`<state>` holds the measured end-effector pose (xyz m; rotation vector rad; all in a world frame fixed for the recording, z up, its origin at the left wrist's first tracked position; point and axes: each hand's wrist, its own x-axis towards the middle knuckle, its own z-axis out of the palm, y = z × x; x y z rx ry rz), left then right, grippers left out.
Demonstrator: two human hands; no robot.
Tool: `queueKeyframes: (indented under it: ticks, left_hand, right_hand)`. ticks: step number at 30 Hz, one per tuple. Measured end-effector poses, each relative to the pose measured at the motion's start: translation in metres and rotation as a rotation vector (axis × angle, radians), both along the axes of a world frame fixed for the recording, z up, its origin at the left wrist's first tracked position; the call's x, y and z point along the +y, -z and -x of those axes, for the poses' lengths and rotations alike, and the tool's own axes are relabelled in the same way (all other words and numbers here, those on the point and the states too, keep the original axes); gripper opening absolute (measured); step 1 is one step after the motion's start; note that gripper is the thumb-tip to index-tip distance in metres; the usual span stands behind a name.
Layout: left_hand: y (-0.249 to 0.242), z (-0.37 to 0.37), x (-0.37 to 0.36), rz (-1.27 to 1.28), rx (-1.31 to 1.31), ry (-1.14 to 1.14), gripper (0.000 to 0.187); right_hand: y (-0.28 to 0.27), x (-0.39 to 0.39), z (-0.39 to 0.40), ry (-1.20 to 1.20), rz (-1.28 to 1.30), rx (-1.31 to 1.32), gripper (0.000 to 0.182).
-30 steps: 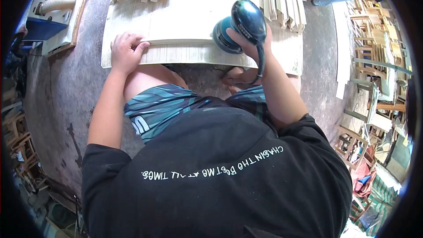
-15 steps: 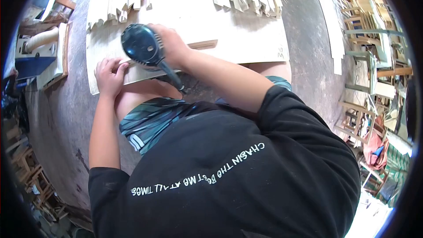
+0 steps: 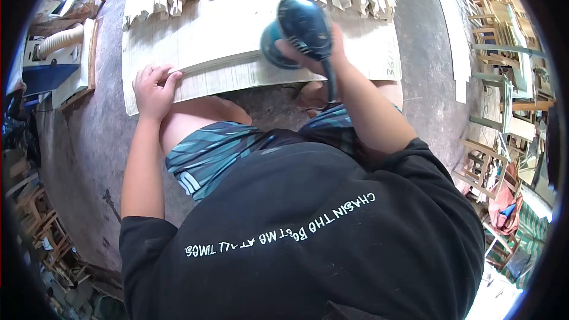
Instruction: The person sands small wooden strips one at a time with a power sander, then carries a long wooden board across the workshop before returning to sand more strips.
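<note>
Left arm: bare, stretched forward, elbow nearly straight.
Left hand (image 3: 153,89): palm down, fingers curled and pressed flat.
Right arm: bent at the elbow, forearm angled forward and inward.
Right hand (image 3: 317,50): closed in a firm grip, knuckles up.

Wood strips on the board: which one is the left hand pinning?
The long strip near the board's front edge, apart from both far-edge stacks; the left hand presses its end.
</note>
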<state>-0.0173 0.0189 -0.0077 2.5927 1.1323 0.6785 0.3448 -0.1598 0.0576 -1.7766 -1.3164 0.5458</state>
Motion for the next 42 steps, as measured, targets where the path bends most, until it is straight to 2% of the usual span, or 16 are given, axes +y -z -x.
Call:
queueKeyframes:
  ticks: [2,5,12,16,17,20,21,28,29,30,32,35,38,39,42]
  left_hand:
    - [0.000,0.000,0.000,0.017,-0.005,-0.007,0.031]
    - [0.003,0.001,0.001,0.030,0.002,-0.018,0.031]
    - [-0.003,-0.001,-0.001,0.030,0.016,-0.021,0.033]
    - [-0.004,-0.001,-0.002,0.039,0.032,-0.041,0.034]
    - [-0.003,-0.001,-0.002,0.032,0.034,-0.043,0.034]
    - [-0.003,-0.002,-0.003,0.029,0.038,-0.048,0.034]
    - [-0.002,-0.001,-0.003,0.029,0.040,-0.050,0.034]
    - [-0.005,-0.002,-0.004,0.008,0.016,-0.027,0.033]
    - [-0.004,-0.002,-0.003,0.011,0.010,-0.026,0.033]
    - [-0.004,-0.002,-0.002,0.014,0.003,-0.024,0.033]
    - [-0.003,-0.003,-0.003,0.009,0.010,-0.039,0.033]
    - [-0.002,-0.002,-0.004,0.012,0.020,-0.069,0.033]
    - [-0.003,-0.003,-0.005,-0.015,0.007,-0.047,0.035]
    - [-0.003,-0.003,-0.005,-0.018,0.010,-0.050,0.035]
    - [-0.001,-0.002,-0.005,-0.026,0.009,-0.054,0.036]
  right_hand:
    - [-0.002,-0.011,-0.018,0.073,0.120,-0.035,0.069]
    - [-0.003,-0.021,-0.033,0.106,0.145,-0.132,0.066]
    - [-0.008,-0.013,-0.017,-0.010,0.132,0.023,0.064]
    - [-0.004,0.005,0.003,-0.080,0.085,0.025,0.057]
    - [-0.004,0.010,0.008,-0.092,0.058,-0.041,0.054]
    - [-0.004,0.026,0.023,-0.162,0.075,-0.056,0.055]
    - [0.000,0.032,0.028,-0.181,-0.024,-0.001,0.053]
    - [0.008,0.065,0.072,-0.295,-0.108,0.071,0.055]
    - [0.013,0.071,0.076,-0.333,-0.181,0.052,0.060]
    - [0.008,0.070,0.081,-0.350,-0.227,0.172,0.068]
    - [0.016,0.080,0.087,-0.373,-0.217,0.102,0.070]
    - [0.018,0.083,0.088,-0.380,-0.242,0.186,0.068]
    - [0.013,0.075,0.080,-0.365,-0.216,0.128,0.063]
    - [0.006,0.071,0.076,-0.352,-0.172,0.153,0.058]
    - [0.004,0.053,0.059,-0.274,-0.055,0.151,0.057]
